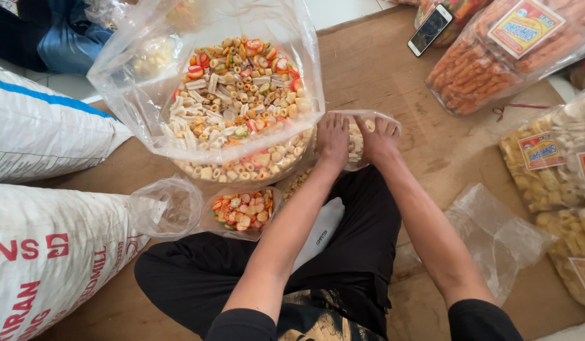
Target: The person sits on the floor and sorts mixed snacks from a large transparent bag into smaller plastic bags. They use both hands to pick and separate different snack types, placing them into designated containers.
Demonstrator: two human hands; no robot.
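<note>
Seen from the head camera, your left hand [332, 140] and right hand [379, 140] rest side by side, fingers curled down on the mouth of a small clear bag [359, 140] of pale crackers, pinching its plastic between them on the brown floor. Just to the left stands a large open bag [242, 95] of mixed coloured crackers. Near your left knee lies a small bag of red and orange pieces [242, 210]. A phone [429, 29] lies well beyond, beside a pack of orange sticks [494, 57].
</note>
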